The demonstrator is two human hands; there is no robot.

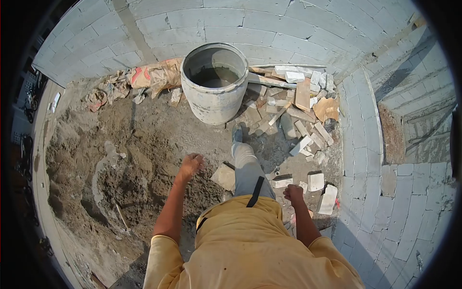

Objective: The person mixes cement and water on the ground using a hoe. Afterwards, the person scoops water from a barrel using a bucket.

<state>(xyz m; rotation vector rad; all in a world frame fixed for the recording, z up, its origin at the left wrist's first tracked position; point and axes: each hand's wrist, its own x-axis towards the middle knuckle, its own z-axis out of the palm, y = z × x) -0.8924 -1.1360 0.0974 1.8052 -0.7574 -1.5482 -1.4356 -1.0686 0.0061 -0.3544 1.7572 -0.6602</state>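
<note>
My left hand (191,164) hangs over the edge of the sand pile (159,144), its fingers curled in, with nothing visible in it. Below and to its right lies a pale flat block piece (224,176) on the ground. My right hand (293,193) is closed in a loose fist near broken block pieces (315,182), apparently holding nothing. Ahead of me stands a large grey drum (215,98) spattered with mortar, with water (214,78) low inside it. My booted foot (237,134) is just short of the drum.
A wooden handle (122,216) sticks out of the sand on the left. Torn paper sacks (149,78) lie along the back block wall (216,21). Rubble and wood scraps (288,113) cover the ground right of the drum. A low block wall (360,125) borders the right side.
</note>
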